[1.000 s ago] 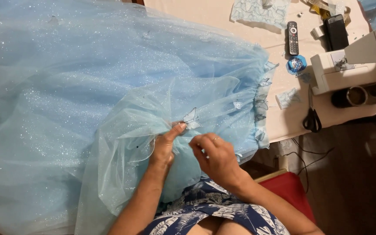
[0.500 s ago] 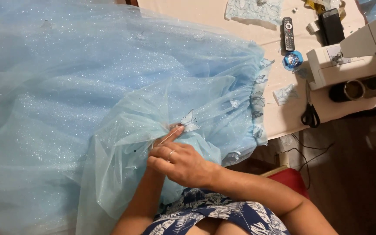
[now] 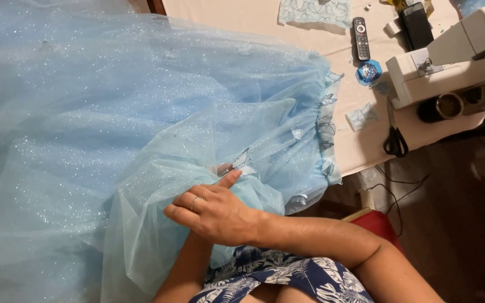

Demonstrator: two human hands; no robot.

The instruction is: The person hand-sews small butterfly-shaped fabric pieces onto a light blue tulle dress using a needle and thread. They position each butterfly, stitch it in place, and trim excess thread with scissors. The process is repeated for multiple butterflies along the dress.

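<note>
Lying flat across a fold of pale blue glittery tulle [image 3: 141, 112], the right hand [image 3: 214, 210] presses the fabric down with its fingers loosely extended and nothing pinched between them, the forefinger pointing at a small butterfly applique [image 3: 244, 161], apparently to keep that patch steady. The left hand [image 3: 224, 168] sits mostly hidden beneath the right and under the netting, so I cannot tell how its grip stands; only a fingertip shows beside the applique. The tulle spreads over the worktop [image 3: 237, 17] and spills into the person's lap. Well apart, at the worktop's right edge, lie scissors [image 3: 394, 137], a remote control [image 3: 360, 37] and a white sewing machine [image 3: 450, 56].
</note>
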